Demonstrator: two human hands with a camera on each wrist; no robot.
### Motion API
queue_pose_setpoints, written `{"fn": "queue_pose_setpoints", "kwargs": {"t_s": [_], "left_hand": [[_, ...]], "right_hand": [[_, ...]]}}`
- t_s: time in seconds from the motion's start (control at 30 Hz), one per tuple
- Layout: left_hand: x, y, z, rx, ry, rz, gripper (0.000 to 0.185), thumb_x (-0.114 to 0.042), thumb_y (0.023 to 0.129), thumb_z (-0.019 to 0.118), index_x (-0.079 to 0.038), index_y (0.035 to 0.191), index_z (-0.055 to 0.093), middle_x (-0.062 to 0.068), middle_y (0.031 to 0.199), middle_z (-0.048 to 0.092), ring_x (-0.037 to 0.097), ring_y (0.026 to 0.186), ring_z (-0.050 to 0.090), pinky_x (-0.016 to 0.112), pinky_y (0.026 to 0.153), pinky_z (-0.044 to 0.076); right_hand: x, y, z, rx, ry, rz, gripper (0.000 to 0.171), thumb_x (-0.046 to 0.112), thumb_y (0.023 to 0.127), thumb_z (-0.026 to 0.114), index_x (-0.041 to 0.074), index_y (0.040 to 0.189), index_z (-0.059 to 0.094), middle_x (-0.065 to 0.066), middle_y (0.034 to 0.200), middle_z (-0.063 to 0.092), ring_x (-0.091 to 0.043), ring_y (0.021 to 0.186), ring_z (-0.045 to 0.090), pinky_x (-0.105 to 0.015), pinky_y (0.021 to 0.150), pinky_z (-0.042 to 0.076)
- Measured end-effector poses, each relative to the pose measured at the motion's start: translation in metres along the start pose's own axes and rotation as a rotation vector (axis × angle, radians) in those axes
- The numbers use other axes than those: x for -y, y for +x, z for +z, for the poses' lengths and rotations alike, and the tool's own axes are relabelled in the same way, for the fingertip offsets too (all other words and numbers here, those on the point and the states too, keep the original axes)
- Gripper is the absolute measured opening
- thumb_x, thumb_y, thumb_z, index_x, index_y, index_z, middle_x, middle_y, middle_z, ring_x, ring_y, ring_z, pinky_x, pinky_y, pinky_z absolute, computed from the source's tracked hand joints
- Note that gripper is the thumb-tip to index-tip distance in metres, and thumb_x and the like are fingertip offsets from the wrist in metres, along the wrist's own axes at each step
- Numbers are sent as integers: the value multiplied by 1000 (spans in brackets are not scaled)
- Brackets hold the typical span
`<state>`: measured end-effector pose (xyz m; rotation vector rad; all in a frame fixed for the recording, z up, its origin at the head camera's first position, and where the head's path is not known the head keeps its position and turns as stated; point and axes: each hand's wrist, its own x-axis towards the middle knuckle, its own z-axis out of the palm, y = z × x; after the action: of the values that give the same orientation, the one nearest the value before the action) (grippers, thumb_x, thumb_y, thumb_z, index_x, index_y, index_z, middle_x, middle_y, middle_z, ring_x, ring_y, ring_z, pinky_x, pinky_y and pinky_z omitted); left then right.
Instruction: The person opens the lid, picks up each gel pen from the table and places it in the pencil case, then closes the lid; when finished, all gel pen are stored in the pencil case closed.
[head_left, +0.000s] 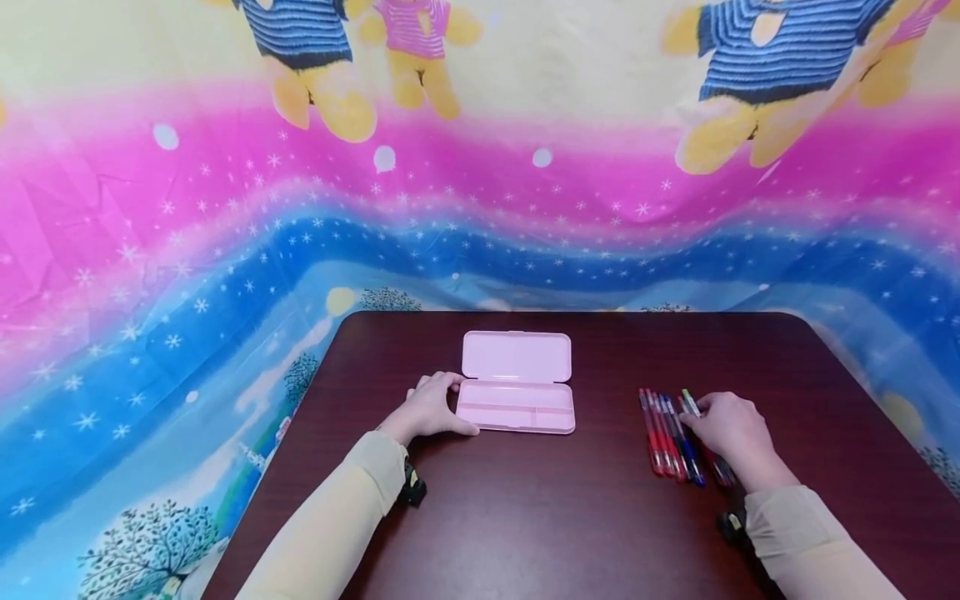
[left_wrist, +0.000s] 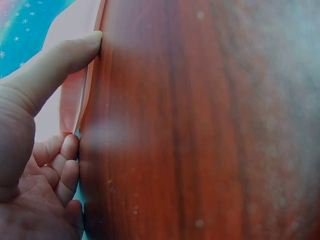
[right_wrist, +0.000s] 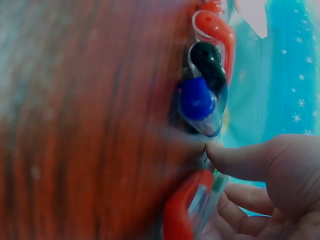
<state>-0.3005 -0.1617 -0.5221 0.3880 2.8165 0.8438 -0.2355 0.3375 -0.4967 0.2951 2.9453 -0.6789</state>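
Dark reddish wood-grain covers the worktop (head_left: 570,517), its far edge and rounded corners meeting a bright printed cloth (head_left: 150,250). Near the middle lies a pink pencil case (head_left: 517,387), lid swung flat toward the far edge, its tray facing up. The left hand (head_left: 429,408) rests against the case's left end, thumb straight along the side and fingers curled at the edge, seemingly to steady it. Well apart to the right, a row of pens (head_left: 670,433) lies side by side. The right hand (head_left: 731,433) covers the row's right side, its grip pinching one pen there. Bare wood between case and pens leaves free passage.
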Motion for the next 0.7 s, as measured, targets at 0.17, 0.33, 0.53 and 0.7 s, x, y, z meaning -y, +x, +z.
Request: {"fn": "queue_pose_setpoints", "kwargs": {"t_s": [0.17, 0.33, 0.53, 0.7], "left_hand": [[-1, 0, 0, -1, -5, -4, 95, -57, 67, 102, -18, 145, 63, 3, 137, 66, 30, 134, 51, 56, 112, 41], [-1, 0, 0, 2, -5, -8, 96, -57, 67, 102, -18, 146, 63, 3, 137, 65, 30, 134, 51, 57, 112, 41], [0, 0, 0, 2, -1, -12, 96, -58, 67, 101, -19, 146, 62, 3, 137, 65, 30, 134, 50, 56, 111, 41], [1, 0, 1, 2, 3, -6, 96, -58, 68, 101, -19, 147, 62, 3, 138, 65, 29, 134, 51, 56, 112, 41]], "right_hand": [[-7, 2, 1, -25, 33, -2, 60, 42, 100, 80, -11, 126, 72, -33, 112, 74, -35, 85, 67, -47, 71, 61], [-5, -1, -3, -79, 42, -29, 58, 42, 103, 77, -9, 128, 73, -32, 112, 76, -31, 82, 68, -46, 69, 60], [32, -9, -8, -129, 66, -152, 50, 37, 106, 74, -4, 134, 73, -25, 105, 80, -20, 70, 65, -35, 60, 55], [75, -5, -1, -216, 44, -371, 36, 32, 102, 79, 5, 126, 81, -19, 108, 79, -24, 80, 67, -39, 68, 53]]}}
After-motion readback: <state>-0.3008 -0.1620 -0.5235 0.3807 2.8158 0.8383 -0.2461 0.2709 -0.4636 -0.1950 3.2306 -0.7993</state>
